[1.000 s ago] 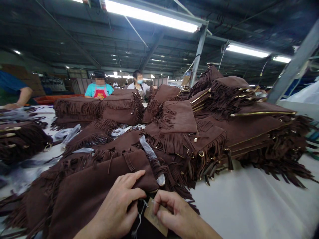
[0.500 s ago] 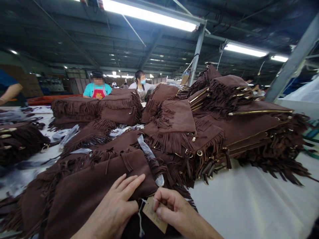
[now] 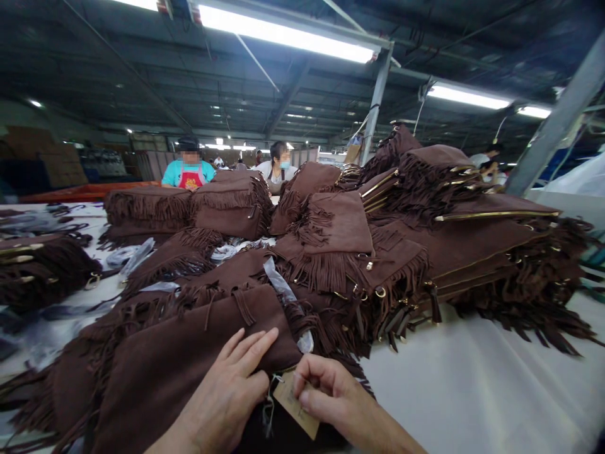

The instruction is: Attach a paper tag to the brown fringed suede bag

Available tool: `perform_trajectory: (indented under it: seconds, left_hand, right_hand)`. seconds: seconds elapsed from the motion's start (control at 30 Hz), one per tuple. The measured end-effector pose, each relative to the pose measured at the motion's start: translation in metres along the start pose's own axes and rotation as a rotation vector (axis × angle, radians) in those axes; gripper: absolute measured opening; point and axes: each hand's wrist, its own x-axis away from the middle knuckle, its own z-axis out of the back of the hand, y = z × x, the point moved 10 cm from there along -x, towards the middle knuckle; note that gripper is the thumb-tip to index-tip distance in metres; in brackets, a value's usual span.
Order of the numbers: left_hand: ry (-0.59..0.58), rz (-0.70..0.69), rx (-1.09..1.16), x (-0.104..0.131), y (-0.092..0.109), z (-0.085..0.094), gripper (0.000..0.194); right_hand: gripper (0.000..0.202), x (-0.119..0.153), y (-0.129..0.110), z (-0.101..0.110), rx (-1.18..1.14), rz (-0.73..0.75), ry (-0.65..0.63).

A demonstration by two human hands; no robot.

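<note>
A dark brown fringed bag (image 3: pixel 165 353) lies flat in front of me, its zipper edge toward my hands. My left hand (image 3: pixel 231 384) rests on the bag with its fingers spread. A tan paper tag (image 3: pixel 295 403) hangs by a white string near the bag's lower right corner. My right hand (image 3: pixel 328 394) pinches the upper part of this tag, thumb and forefinger bent against it. A strip of clear plastic (image 3: pixel 281 284) lies just beyond the bag.
Stacked brown fringed bags (image 3: pixel 472 246) with gold zippers rise at the right and centre. Another stack (image 3: pixel 47 271) lies at the left beside plastic wrapping. Two people (image 3: pixel 189 170) are across the white table (image 3: pixel 439 384). A metal post (image 3: pixel 553 107) stands right.
The view has shifted slightly, and both hands keep nearly the same places. The masked person across the table has lowered an outstretched arm. The arm at the far left has gone from view.
</note>
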Motion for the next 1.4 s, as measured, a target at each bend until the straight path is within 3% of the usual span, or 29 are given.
perform_trajectory:
  seconds: [0.17,0.27,0.4,0.5,0.6,0.7,0.87,1.0,1.13,1.23,1.33,1.4]
  left_hand:
    - [0.036,0.204,0.445,0.002,-0.018,0.026,0.016]
    - [0.104,0.252,0.716,0.002,-0.022,0.040,0.018]
    - [0.050,0.350,1.002,0.000,-0.025,0.026,0.023]
    - [0.021,0.456,1.166,0.003,-0.030,0.014,0.028]
    - [0.012,0.500,1.275,0.004,-0.028,0.013,0.034]
    - [-0.003,0.519,1.268,0.004,-0.024,0.019,0.037]
    - [0.003,0.522,1.190,0.001,-0.019,0.028,0.028]
    - [0.071,0.456,1.020,-0.004,-0.016,0.042,0.022]
    - [0.173,0.118,0.530,-0.007,0.014,0.076,0.023]
    - [0.176,-0.045,0.368,0.001,0.032,0.079,0.024]
    - [0.131,0.026,0.544,0.008,0.020,0.063,0.020]
    - [0.126,0.180,0.737,0.011,0.001,0.048,0.012]
  right_hand:
    - [0.018,0.001,0.001,-0.001,-0.057,0.002,-0.026]
    - [0.028,0.005,0.006,-0.010,-0.174,-0.022,-0.119]
    - [0.056,0.012,0.017,-0.030,-0.291,-0.056,-0.260]
    - [0.036,0.008,0.016,-0.025,-0.153,0.043,-0.141]
    - [0.018,0.011,-0.010,-0.004,0.184,0.333,0.149]
    - [0.013,0.021,-0.030,-0.002,0.482,0.490,0.315]
    - [0.019,0.023,-0.055,-0.031,0.783,0.589,0.270]
    - [0.018,0.013,-0.068,-0.044,1.002,0.564,0.310]
    - [0.015,0.006,-0.069,-0.038,0.942,0.555,0.377]
    - [0.012,0.001,-0.053,-0.023,0.743,0.511,0.405]
    - [0.007,0.001,-0.042,-0.011,0.574,0.508,0.430]
    - [0.012,0.008,-0.052,-0.014,0.574,0.639,0.445]
